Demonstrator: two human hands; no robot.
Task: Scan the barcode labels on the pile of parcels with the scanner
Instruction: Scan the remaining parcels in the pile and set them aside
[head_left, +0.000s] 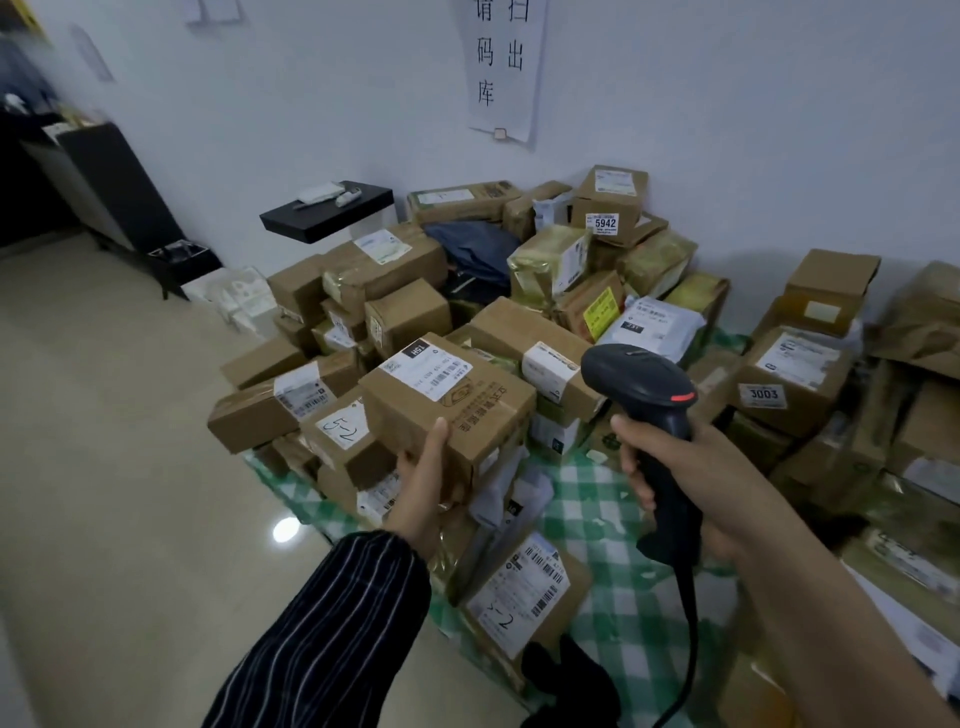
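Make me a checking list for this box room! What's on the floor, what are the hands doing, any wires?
Surface: green checked cloth on a shiny pale floor.
Job's things: pile of parcels, many labelled; brown box, label facing up; black scanner.
Clutter: paper scraps on the cloth; dark blue bag among the parcels.
Hands: left hand holds the brown box; right hand grips the scanner.
Cables: scanner cable hangs from the handle.
Surroundings: white wall, paper sign, black shelf.

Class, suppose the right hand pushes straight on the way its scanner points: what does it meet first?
Probably the brown cardboard parcel with a white label just beyond the black handheld scanner in the right hand; depth is unclear.
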